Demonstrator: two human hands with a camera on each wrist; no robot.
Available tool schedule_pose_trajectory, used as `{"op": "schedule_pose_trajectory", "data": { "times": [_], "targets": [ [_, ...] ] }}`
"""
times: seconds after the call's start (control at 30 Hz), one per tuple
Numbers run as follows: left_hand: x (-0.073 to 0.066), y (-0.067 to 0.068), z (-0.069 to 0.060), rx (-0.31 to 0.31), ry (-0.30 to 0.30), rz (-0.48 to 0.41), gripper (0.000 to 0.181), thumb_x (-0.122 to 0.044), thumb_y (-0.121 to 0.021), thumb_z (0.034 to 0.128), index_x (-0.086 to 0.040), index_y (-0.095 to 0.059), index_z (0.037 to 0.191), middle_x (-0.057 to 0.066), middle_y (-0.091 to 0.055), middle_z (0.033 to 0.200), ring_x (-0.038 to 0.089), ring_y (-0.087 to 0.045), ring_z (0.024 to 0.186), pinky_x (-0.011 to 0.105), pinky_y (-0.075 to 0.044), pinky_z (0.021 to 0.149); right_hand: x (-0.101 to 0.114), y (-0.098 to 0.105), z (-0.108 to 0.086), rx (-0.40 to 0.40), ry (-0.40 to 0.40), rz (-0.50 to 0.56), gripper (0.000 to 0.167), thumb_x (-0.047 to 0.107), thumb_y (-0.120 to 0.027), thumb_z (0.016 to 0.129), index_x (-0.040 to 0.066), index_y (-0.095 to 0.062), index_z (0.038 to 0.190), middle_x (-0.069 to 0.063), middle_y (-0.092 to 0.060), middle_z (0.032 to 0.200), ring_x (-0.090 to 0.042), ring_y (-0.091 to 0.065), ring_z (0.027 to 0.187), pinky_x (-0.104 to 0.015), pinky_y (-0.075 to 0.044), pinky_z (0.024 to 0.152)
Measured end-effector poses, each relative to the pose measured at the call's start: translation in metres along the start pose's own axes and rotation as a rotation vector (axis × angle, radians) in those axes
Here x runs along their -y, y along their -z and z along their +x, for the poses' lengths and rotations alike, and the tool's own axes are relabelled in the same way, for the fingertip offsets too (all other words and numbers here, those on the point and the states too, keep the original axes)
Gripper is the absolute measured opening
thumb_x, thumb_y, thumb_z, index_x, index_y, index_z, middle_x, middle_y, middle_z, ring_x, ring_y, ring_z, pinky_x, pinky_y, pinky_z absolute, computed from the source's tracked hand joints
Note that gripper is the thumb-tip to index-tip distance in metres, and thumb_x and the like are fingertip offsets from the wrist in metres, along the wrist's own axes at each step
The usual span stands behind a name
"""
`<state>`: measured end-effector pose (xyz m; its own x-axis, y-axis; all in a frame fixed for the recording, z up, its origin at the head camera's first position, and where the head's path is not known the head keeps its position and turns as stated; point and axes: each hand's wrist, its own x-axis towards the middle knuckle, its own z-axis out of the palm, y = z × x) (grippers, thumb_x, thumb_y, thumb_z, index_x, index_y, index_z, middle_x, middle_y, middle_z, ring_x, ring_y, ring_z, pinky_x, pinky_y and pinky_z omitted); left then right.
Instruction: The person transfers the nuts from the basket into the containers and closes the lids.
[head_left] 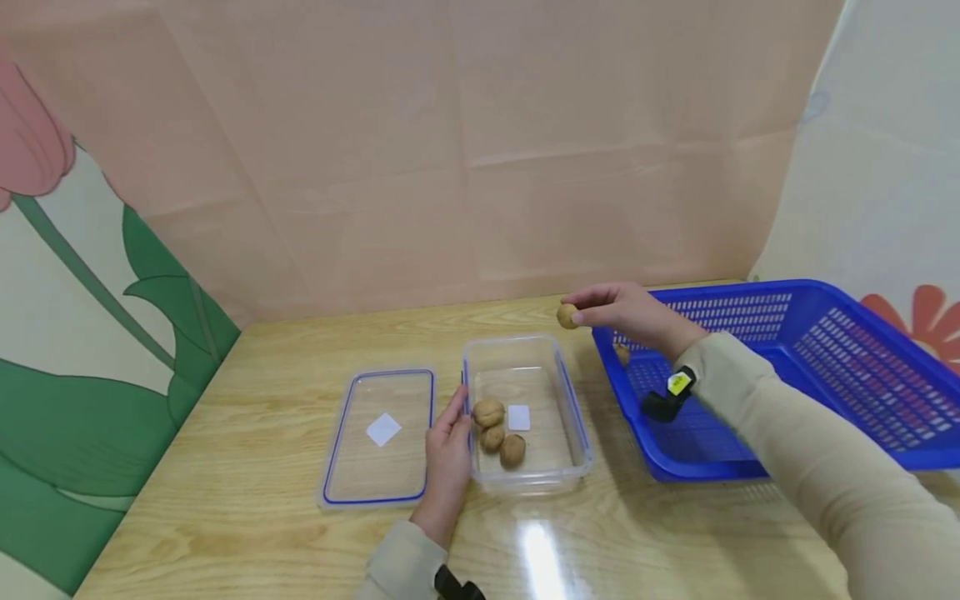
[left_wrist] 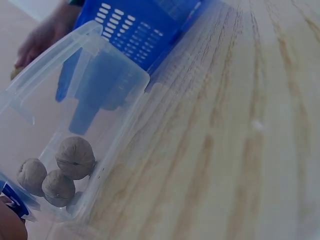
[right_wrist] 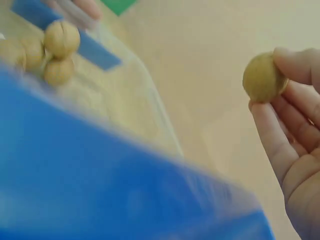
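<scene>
My right hand [head_left: 626,315] pinches a walnut [head_left: 567,316] between thumb and fingertips, above the basket's left rim. In the right wrist view that same walnut [right_wrist: 264,78] is round and light brown. To the left stands a clear plastic container [head_left: 558,375] without its lid, and walnuts [head_left: 489,412] lie together in its left part. My left hand [head_left: 447,462] rests along the container's left wall with fingers fairly straight. Only a bit of that hand [left_wrist: 11,222] shows in the left wrist view, beside a blue clip [left_wrist: 15,201].
A blue slatted basket [head_left: 787,367] stands on the right, with another walnut [head_left: 622,354] near its left wall. The clear lid with a blue seal [head_left: 378,492] lies left of the container. Behind the wooden table [head_left: 262,433] rises a pinkish covering [head_left: 450,167].
</scene>
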<state>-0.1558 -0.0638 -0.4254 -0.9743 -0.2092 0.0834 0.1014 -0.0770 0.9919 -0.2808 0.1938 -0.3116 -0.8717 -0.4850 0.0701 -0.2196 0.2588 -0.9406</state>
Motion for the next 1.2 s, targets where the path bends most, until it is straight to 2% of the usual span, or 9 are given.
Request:
{"op": "schedule_pose_trajectory", "data": {
  "times": [0.17, 0.33, 0.5, 0.7, 0.8, 1.0, 1.2],
  "targets": [
    [-0.002, 0.001, 0.001, 0.002, -0.002, 0.005, 0.044, 0.003, -0.040, 0.0912, -0.002, -0.045, 0.134, 0.007, -0.042, 0.142, 0.023, -0.030, 0.136, 0.037, -0.023, 0.114, 0.011, -0.020, 0.003, 0.023, 0.005, 0.030, 0.043, 0.005, -0.064, 0.083, -0.010, -0.053, 0.121, 0.011, -0.068, 0.093, -0.006, -0.063, 0.091, -0.018, -0.048, 0.086],
    [-0.003, 0.001, 0.001, 0.002, 0.002, 0.004, 0.043, 0.002, -0.040, 0.0916, -0.003, -0.046, 0.134, 0.007, -0.042, 0.142, 0.024, -0.030, 0.136, 0.039, -0.022, 0.114, 0.013, -0.038, 0.004, 0.067, 0.003, 0.075, 0.043, 0.000, -0.064, 0.081, -0.014, -0.051, 0.119, 0.010, -0.069, 0.088, -0.007, -0.063, 0.087, -0.019, -0.050, 0.084],
    [-0.002, 0.003, 0.001, 0.005, 0.010, 0.012, 0.044, 0.001, -0.040, 0.0917, -0.004, -0.045, 0.135, 0.007, -0.042, 0.143, 0.024, -0.030, 0.136, 0.039, -0.022, 0.114, 0.016, -0.056, 0.005, 0.114, -0.033, 0.065, 0.043, 0.002, -0.066, 0.080, -0.011, -0.054, 0.119, 0.009, -0.069, 0.089, -0.008, -0.063, 0.088, -0.022, -0.051, 0.083],
    [-0.004, 0.003, 0.002, -0.001, 0.010, 0.029, 0.044, 0.000, -0.040, 0.0919, -0.006, -0.045, 0.135, 0.005, -0.042, 0.142, 0.023, -0.030, 0.136, 0.038, -0.023, 0.114, 0.020, -0.079, 0.006, 0.191, -0.068, 0.046, 0.043, 0.004, -0.067, 0.080, -0.009, -0.055, 0.119, -0.001, -0.069, 0.098, -0.014, -0.062, 0.095, -0.029, -0.052, 0.086],
    [-0.005, 0.003, 0.003, -0.006, 0.010, 0.034, 0.044, 0.000, -0.041, 0.0916, -0.006, -0.046, 0.135, 0.005, -0.043, 0.142, 0.022, -0.031, 0.136, 0.038, -0.023, 0.114, 0.020, -0.090, 0.007, 0.198, -0.085, 0.009, 0.039, 0.005, -0.068, 0.079, -0.005, -0.060, 0.116, -0.004, -0.068, 0.102, -0.016, -0.061, 0.097, -0.031, -0.052, 0.087],
    [-0.003, 0.001, 0.003, -0.011, -0.004, 0.036, 0.044, 0.001, -0.041, 0.0902, -0.002, -0.046, 0.133, 0.009, -0.043, 0.141, 0.025, -0.032, 0.135, 0.040, -0.025, 0.113, 0.015, -0.107, 0.009, 0.226, -0.143, -0.018, 0.039, 0.002, -0.070, 0.076, -0.005, -0.061, 0.113, -0.011, -0.066, 0.108, -0.017, -0.061, 0.098, -0.031, -0.053, 0.088],
    [-0.001, -0.001, 0.002, -0.003, 0.005, 0.031, 0.045, 0.001, -0.042, 0.0898, -0.003, -0.046, 0.134, 0.009, -0.042, 0.142, 0.025, -0.032, 0.135, 0.041, -0.025, 0.113, 0.011, -0.118, 0.010, 0.230, -0.172, -0.062, 0.038, 0.001, -0.072, 0.074, -0.002, -0.063, 0.110, -0.009, -0.067, 0.103, -0.015, -0.061, 0.093, -0.028, -0.054, 0.084]
  ]
}}
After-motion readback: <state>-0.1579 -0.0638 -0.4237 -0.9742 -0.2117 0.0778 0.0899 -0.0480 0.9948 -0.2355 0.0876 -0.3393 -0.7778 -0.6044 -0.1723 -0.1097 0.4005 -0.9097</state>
